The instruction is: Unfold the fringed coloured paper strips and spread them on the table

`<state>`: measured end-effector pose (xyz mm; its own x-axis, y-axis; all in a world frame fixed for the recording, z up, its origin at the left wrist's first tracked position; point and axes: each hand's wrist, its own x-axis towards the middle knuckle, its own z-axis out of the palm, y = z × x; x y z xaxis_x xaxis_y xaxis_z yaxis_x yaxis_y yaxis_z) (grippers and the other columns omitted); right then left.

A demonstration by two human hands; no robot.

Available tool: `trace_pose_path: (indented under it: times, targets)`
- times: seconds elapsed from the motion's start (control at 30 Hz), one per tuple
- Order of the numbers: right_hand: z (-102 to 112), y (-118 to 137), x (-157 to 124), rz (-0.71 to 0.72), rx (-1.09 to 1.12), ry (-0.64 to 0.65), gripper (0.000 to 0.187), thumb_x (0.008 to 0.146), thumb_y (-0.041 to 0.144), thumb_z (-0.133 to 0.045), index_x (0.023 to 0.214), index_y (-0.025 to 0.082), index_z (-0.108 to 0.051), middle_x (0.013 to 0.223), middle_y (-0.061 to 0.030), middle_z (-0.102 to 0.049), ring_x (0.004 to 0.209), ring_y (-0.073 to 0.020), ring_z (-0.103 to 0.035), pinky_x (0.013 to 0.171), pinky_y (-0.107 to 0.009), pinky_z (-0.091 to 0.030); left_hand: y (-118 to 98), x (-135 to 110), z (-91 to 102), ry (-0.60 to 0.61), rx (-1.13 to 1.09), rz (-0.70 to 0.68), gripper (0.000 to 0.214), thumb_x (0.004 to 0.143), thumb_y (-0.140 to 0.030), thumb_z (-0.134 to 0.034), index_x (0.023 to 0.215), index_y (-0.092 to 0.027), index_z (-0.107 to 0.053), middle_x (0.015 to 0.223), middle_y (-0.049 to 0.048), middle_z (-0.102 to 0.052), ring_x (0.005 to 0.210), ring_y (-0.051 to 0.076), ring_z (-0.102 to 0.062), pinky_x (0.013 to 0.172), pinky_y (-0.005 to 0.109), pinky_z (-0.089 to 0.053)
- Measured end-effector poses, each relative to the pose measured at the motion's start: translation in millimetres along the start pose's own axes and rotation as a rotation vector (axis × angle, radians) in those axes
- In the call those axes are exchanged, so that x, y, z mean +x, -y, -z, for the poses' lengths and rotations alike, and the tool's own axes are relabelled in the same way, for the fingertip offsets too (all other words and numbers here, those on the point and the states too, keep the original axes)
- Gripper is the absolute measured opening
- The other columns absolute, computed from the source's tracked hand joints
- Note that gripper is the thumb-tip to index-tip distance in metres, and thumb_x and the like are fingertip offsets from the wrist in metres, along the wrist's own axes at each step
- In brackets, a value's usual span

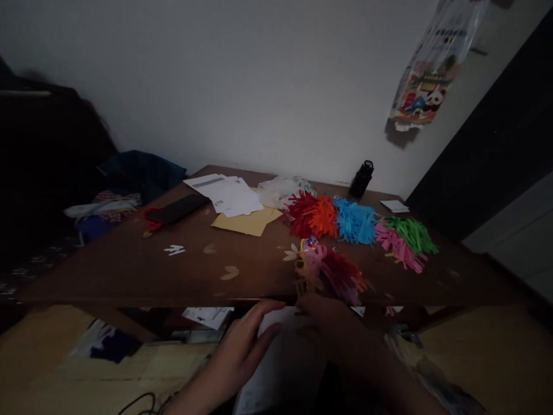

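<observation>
— Where is the person working?
— Just below the near edge of the table (129, 276). The left hand (242, 354) lies on a white sheet (287, 346), its fingers stretched out flat and gripping nothing. The right hand (330, 323) sits just right of it, under the mixed bundle of fringed paper (332, 274) at the table's near edge.
— Is the right hand holding anything?
— It is too dark to tell whether its fingers are closed.
— What would do this well?
— Probably a firm left palm so the sheet cannot slide, and a light touch on the bundle, so the thin strips neither tear nor drag into the sorted colour piles (358, 222) farther back.
</observation>
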<state>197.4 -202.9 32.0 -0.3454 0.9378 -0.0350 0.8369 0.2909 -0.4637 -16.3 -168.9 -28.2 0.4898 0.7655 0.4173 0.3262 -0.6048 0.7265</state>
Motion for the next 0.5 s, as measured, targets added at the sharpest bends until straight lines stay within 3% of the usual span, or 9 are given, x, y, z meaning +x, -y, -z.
trace_pose_path:
  times: [0.2, 0.5]
  targets:
    - [3.7, 2.5, 3.5, -0.067, 0.007, 0.043, 0.027, 0.078, 0.018, -0.065, 0.105, 0.019, -0.063, 0.097, -0.0054, -0.073, 0.091, -0.0233, -0.069, 0.068, -0.026, -0.044, 5.5, -4.2, -9.3, -0.025, -0.008, 0.026, 0.027, 0.091, -0.023, -0.054, 0.117, -0.028, -0.055, 0.112, 0.0032, -0.072, 0.102, 0.018, -0.068, 0.088, 0.029, -0.055]
    - [-1.7, -2.7, 0.0, -0.011, 0.006, -0.014, 0.030, 0.079, 0.018, -0.065, 0.108, 0.022, -0.062, 0.101, -0.0035, -0.073, 0.094, -0.0219, -0.068, 0.072, -0.024, -0.044, 9.8, -2.1, -14.6, -0.053, -0.026, 0.042, 0.026, 0.090, -0.023, -0.054, 0.116, -0.027, -0.056, 0.111, 0.0035, -0.072, 0.102, 0.019, -0.068, 0.089, 0.031, -0.054]
